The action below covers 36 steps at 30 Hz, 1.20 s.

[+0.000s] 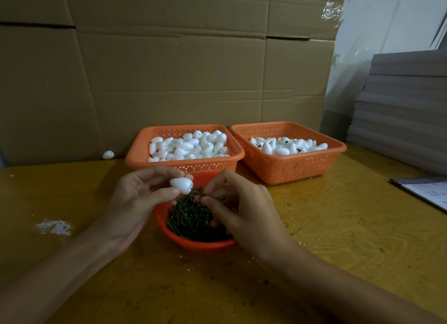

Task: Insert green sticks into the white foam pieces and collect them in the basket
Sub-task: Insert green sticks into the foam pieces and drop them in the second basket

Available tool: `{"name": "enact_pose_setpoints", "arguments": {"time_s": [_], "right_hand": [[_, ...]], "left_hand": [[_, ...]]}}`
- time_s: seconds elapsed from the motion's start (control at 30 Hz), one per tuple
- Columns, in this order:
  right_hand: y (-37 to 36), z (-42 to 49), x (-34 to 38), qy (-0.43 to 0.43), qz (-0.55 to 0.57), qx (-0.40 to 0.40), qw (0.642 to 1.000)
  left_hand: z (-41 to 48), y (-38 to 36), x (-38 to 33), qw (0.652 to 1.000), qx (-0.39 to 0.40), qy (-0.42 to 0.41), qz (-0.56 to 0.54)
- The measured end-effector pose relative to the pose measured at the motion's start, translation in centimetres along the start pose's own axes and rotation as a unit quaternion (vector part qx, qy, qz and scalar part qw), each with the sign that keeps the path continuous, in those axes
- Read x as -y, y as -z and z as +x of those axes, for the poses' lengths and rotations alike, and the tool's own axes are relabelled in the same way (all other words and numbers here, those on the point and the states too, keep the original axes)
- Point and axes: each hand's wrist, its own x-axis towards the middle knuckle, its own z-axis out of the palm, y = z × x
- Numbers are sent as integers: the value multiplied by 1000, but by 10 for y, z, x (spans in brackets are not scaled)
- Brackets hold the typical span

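Two hands are shown at frame centre: a white foam piece (182,185) is gripped by the left hand (142,203), and a green stick (220,198) is pinched by the right hand (239,207) above the orange bowl (205,247) of sticks. Behind, foam pieces are held in the left basket (145,159) and right basket (290,170).

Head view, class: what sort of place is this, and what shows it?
Probably a small workshop or packing room: flattened cardboard backs the table, two orange baskets hold foam pieces, a bowl holds green sticks.
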Motion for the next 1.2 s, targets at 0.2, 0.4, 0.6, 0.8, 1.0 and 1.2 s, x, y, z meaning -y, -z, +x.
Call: {"name": "enact_pose_setpoints", "arguments": {"time_s": [0.2,0.4,0.6,0.8,1.0,1.2], "right_hand": [[0,2,1,-9,-15,-6,1000],[0,2,1,5,-46,3,999],[0,1,-1,8,-33,10,999],[32,25,-16,4,-23,-118,993],[113,45,-87,-76,-226,-342,909],[137,50,-124,-181,-338,-121,916]], "left_hand": [[1,-1,1,1000,-13,-2,0],[-2,-2,2,993,28,-37,111],[-3,-5,5,983,41,-78,163],[-13,-17,12,947,113,-78,290],[-23,-29,10,811,202,-184,517],[-19,-31,4,808,227,-113,531]]}}
